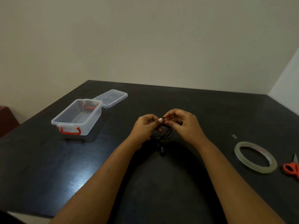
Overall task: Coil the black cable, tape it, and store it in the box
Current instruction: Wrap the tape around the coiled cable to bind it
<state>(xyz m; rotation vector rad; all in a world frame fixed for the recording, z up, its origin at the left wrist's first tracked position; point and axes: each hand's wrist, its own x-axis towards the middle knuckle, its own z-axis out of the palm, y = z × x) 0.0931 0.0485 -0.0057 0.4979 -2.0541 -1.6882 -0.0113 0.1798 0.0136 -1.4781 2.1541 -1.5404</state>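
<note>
Dark table (48,167) w/ a clear plastic box (77,118) at far left, open, red clips, its lid (111,98) lying flat just behind it. On the right: roll of clear tape (255,157), orange-handled scissors (292,168) beside it at the frame edge, a small pale scrap (234,136) farther back. Nothing lies btwn hands and box.

Black cable (163,135) is mid-table, bunched in loose loops, held up btwn both hands; its ends hang down twd the tabletop. Left hand (146,125) curled, thumb and fingers pinched on the cable's top. Right hand (184,123) also curled, fingertips pinching the same spot, touching the left thumb.
</note>
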